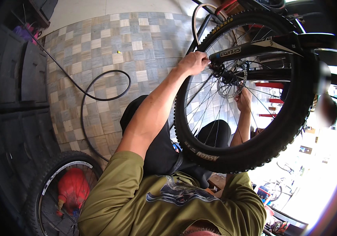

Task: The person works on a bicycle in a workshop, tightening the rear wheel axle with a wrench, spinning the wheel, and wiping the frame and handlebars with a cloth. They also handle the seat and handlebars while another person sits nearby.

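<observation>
A bicycle wheel [247,160] with a knobbly black tyre stands in front of me, set in a black suspension fork [251,50]. My left hand [194,63] is closed at the lower end of a fork leg, beside the hub [227,76]; what its fingers grip there cannot be made out. Seen through the spokes, my right hand [244,99] has curled fingers at the lower edge of the brake disc [228,91]. Whether something small sits in that pinch is hidden. My right forearm passes behind the tyre.
A black hose [82,92] loops over the checkered floor [137,51] on the left. Another wheel [32,196] leans at the lower left, with a red container [73,187] behind its spokes. Dark cabinets [15,137] line the left side. More bicycles [274,188] stand in the bright area at right.
</observation>
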{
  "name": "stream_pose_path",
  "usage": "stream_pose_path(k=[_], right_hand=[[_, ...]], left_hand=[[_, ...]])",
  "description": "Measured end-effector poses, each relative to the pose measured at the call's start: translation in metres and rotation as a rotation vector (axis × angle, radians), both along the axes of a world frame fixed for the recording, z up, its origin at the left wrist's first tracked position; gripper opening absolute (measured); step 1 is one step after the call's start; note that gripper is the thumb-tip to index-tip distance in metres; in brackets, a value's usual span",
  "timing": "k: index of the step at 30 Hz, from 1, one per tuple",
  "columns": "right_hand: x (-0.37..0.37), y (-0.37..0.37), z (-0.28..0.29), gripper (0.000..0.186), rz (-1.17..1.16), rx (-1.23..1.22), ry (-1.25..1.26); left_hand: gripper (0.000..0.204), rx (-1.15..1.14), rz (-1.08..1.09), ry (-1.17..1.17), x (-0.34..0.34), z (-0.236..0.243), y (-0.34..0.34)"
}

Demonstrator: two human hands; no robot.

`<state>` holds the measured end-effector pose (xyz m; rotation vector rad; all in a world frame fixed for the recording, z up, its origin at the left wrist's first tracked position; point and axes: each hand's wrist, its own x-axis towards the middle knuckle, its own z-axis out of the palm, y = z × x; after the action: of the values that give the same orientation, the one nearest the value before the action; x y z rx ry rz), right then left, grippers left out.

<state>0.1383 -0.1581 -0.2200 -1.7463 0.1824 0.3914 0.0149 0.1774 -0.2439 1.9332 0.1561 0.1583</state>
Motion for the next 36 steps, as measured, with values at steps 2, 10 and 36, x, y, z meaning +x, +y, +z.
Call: stream_pose_path(k=[2,10,36], right_hand=[[-0.002,-0.008,0.003,0.029,-0.004,0.138,0.109],[0.010,-0.014,-0.013,0.037,0.015,0.142,0.079],[-0.009,0.016,0.034,0.055,0.219,-1.123,-0.708]], left_hand=[[0.035,-0.020,0.027,-0.093,0.001,-0.004,-0.004],[0.038,0.030,0.019,-0.138,0.006,-0.012,-0.006],[0.038,0.084,-0.025,-0.179,0.012,-0.022,-0.011]])
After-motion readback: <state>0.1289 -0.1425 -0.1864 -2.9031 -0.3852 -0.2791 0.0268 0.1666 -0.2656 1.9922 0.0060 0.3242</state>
